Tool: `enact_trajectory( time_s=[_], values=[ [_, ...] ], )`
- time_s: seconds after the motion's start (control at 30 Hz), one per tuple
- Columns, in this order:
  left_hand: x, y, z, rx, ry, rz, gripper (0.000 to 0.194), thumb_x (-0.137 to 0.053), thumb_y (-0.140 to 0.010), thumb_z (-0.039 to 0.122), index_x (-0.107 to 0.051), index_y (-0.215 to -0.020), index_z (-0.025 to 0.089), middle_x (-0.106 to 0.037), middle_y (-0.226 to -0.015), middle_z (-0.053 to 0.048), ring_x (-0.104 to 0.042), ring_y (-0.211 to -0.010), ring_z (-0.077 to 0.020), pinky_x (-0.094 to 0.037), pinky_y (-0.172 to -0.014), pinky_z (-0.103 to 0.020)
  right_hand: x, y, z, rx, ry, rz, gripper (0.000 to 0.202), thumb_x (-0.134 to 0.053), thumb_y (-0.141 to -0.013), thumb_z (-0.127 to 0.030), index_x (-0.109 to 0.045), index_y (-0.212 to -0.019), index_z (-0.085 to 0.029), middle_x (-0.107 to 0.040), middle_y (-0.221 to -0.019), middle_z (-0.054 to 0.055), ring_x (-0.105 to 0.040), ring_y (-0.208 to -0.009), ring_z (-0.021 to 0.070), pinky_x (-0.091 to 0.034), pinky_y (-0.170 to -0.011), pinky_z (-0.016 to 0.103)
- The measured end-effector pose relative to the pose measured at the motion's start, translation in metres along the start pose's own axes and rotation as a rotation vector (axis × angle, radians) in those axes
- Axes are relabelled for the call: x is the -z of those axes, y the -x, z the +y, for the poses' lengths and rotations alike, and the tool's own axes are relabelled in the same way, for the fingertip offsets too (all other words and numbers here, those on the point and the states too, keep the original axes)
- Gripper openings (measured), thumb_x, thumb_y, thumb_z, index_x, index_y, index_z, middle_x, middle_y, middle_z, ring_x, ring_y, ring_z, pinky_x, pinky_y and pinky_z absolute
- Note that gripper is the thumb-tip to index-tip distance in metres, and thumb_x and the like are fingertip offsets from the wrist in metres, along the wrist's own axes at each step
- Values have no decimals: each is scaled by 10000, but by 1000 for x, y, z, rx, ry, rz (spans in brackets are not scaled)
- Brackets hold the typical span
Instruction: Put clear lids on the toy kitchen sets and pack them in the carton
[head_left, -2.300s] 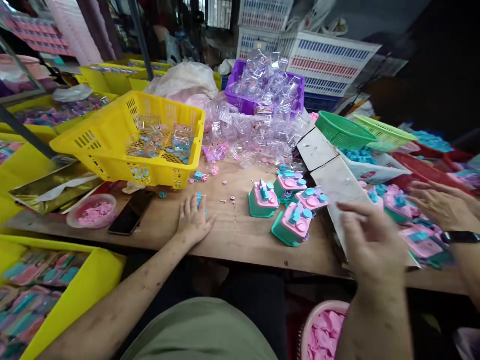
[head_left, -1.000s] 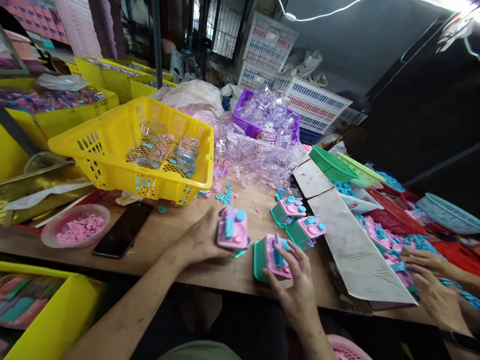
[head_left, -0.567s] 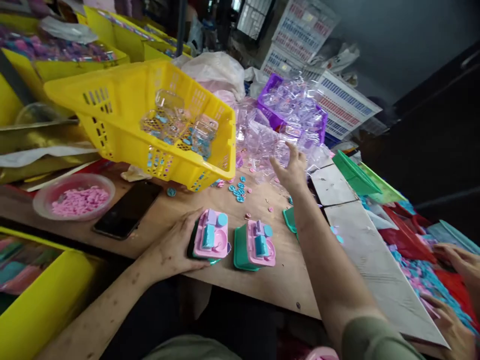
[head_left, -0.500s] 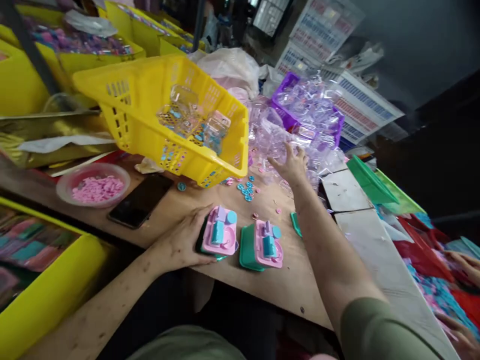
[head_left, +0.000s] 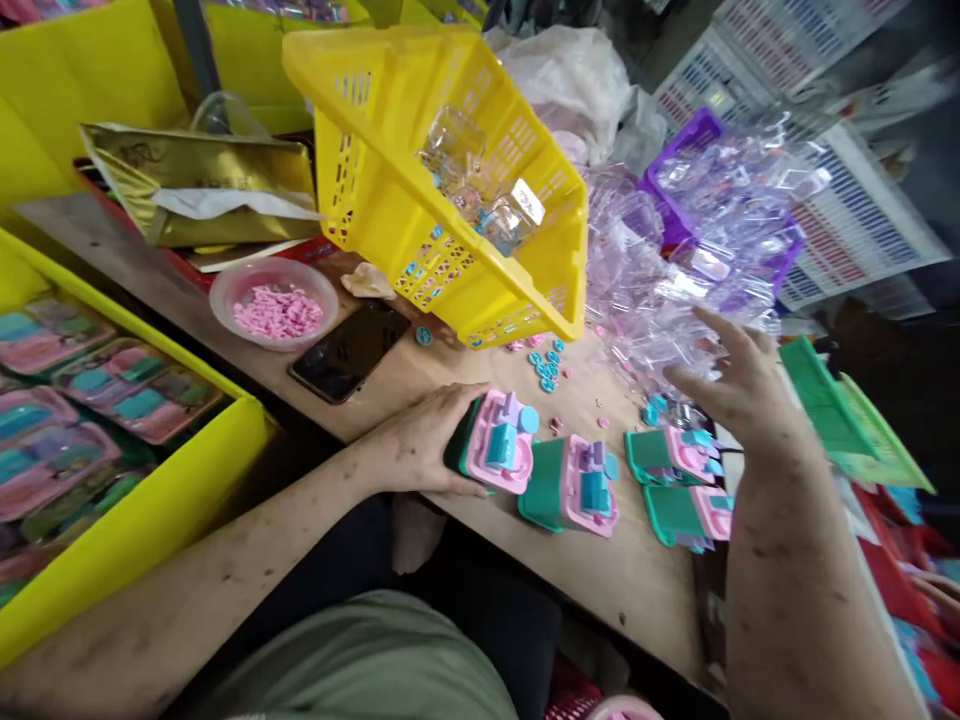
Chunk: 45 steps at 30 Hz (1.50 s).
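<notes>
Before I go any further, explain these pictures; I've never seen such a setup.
No machine here: these are one person's bare hands, and every picture comes from a single camera worn on that person's head, looking forward and down. The left hand grips a green toy with a pink, sink-like top. The right hand, fingers spread, is by the clear plastic cases; whether it touches them I cannot tell. On the wooden table are three similar toys, blue discs, a smartphone, a bowl of pink pieces and a yellow basket.
</notes>
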<state>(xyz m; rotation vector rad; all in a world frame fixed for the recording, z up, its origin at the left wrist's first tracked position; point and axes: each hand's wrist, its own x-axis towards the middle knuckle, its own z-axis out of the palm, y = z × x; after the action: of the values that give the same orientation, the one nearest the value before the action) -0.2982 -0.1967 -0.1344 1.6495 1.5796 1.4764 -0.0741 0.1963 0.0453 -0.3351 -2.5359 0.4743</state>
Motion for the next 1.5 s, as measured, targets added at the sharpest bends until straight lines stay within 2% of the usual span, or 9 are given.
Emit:
enact_trajectory(
  time_s=[0.1,0.27,0.4,0.57,0.7,0.83,1.07,1.33,1.5],
  values=[
    [-2,1,-4,-2,-5,23,1215,-1076,-746,501,-407,-1730,261,-573,-1721,-195,-575,-1602,-441,-444,-1384,-633,9,24,-56,-163,-129,-38,665,-955,-916,-488,-676,-1499,-334,-672,-1524,128,-767,-1282,344,-632,-1072,479],
    [-10,2,-14,-12,-11,18,1222,-1068,-749,530,-408,-1735,238,-566,-1728,-208,-551,-1626,-436,-411,-1401,-641,-27,43,-134,-189,-441,-114,822,-984,-824,-659,-573,-1475,-370,-667,-1576,88,-627,-1543,442,-523,-1281,717],
    [0,7,-1,-7,41,68,1407,-1093,-659,668,-352,-1781,254,-414,-1826,-245,-362,-1736,-500,-282,-1441,-719,-49,37,-175,-3,-294,-269,744,-929,-903,-601,-614,-1536,-368,-597,-1693,96,-512,-1645,440,-438,-1364,718],
    [22,3,53,-143,214,221,1348,-900,-831,856,-159,-1836,348,-263,-1897,-176,-285,-1777,-457,-329,-1441,-667,-64,31,-213,325,-130,-386,826,-923,-919,-460,-598,-1678,-441,-451,-1810,58,-427,-1687,457,-427,-1363,722],
    [44,-7,69,-158,301,251,1117,-778,-952,857,-197,-1786,394,-471,-1748,-153,-555,-1608,-392,-530,-1318,-608,-68,42,-213,245,-234,-322,891,-879,-962,-544,-481,-1757,-476,-487,-1779,58,-508,-1632,436,-487,-1334,698],
    [63,-2,39,-122,24,442,1147,-892,-943,683,-166,-1775,375,-470,-1727,-174,-583,-1559,-394,-553,-1287,-618,-63,61,-190,29,-416,-180,934,-826,-999,-645,-324,-1777,-520,-456,-1779,68,-540,-1625,392,-555,-1290,646],
    [53,-1,-11,-28,-630,167,1091,-1031,-825,377,-403,-1688,156,-539,-1654,-247,-525,-1564,-478,-418,-1373,-702,-78,65,-183,-8,-357,-120,696,-959,-839,-688,-556,-1301,-359,-582,-1572,96,-538,-1624,396,-459,-1373,642],
    [52,-6,-15,23,-626,115,1114,-971,-836,324,-356,-1744,132,-484,-1709,-270,-442,-1608,-488,-375,-1379,-738,-85,66,-179,7,-288,-243,1001,-943,-879,-550,-392,-1703,-411,-436,-1699,112,-473,-1647,404,-572,-1289,623],
    [42,7,8,-73,-421,138,1040,-926,-887,400,-375,-1738,166,-493,-1734,-242,-442,-1650,-463,-350,-1413,-709,-84,59,-186,92,-106,-387,719,-877,-906,-367,-609,-1572,-380,-486,-1572,100,-480,-1588,375,-616,-1232,598]
  ],
)
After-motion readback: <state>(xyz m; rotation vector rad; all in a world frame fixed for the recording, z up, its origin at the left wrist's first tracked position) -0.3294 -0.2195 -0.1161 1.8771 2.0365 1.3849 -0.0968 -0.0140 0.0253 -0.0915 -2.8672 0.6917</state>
